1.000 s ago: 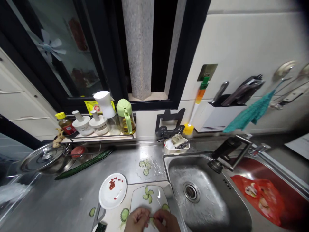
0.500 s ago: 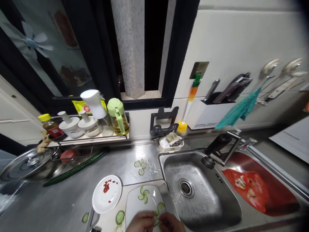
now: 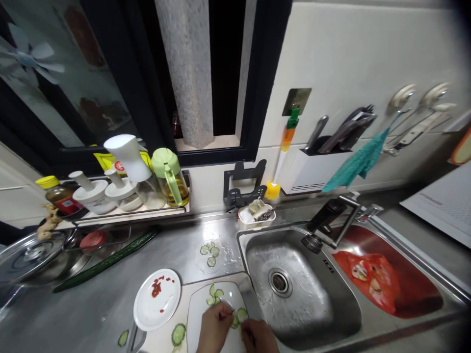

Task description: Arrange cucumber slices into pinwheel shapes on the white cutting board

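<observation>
My left hand [image 3: 216,326] is over a white square plate [image 3: 196,318], its thumb and fingers pinched together; whatever they hold is too small to make out. My right hand [image 3: 259,336] is low at the plate's right side, fingers curled, their tips beside cucumber slices [image 3: 241,315] lying on the plate's right part. Its grip is partly hidden. A fan of thin cucumber pieces [image 3: 214,293] lies near the plate's far edge. Left of the plate, a larger cucumber slice [image 3: 178,334] lies on the cutting board [image 3: 162,338].
A round white plate [image 3: 142,314] with red chopped bits overlaps a knife [image 3: 137,339]. More cucumber slices [image 3: 210,252] lie on the wet steel counter. A whole cucumber [image 3: 106,262] is behind, below the seasoning rack [image 3: 128,214]. The sink [image 3: 305,314] is to the right.
My hands have moved slightly up the plate and apart; my left hand now sits nearer the fan of pieces. More of the right-hand slices shows. The view has shifted a little.
</observation>
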Demonstrator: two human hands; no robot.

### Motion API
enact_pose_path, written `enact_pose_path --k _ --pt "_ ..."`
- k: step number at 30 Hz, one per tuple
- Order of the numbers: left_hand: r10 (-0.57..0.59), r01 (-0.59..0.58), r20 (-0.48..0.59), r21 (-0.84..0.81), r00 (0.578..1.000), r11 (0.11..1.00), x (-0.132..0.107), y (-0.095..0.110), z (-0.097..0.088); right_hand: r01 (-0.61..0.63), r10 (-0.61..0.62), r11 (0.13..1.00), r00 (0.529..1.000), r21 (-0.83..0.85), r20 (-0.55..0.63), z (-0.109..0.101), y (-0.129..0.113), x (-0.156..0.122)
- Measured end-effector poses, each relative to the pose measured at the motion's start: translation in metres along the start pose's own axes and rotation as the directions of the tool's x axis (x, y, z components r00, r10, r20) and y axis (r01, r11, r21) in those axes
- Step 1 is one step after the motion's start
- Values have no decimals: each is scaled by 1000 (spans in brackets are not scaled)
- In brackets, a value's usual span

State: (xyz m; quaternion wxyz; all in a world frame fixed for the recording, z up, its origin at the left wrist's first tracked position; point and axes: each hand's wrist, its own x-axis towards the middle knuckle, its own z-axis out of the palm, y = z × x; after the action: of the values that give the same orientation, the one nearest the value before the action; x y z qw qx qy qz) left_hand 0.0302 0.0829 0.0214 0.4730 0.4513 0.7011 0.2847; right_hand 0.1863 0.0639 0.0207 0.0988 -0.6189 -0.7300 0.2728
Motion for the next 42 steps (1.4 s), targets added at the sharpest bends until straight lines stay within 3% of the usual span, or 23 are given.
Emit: enact_pose_path --k 8,28,42 --pt "51 -59 41 244 998 968 -2 19 -2 -29 5 973 995 -231 -103 16 -1 4" --pt "4 -22 53 342 999 939 -5 26 4 -63 -57 871 972 -487 -226 33 -4 6" --pt "-6 -27 78 418 997 908 -10 31 5 -56 -62 862 975 -503 -214 28 -8 4"
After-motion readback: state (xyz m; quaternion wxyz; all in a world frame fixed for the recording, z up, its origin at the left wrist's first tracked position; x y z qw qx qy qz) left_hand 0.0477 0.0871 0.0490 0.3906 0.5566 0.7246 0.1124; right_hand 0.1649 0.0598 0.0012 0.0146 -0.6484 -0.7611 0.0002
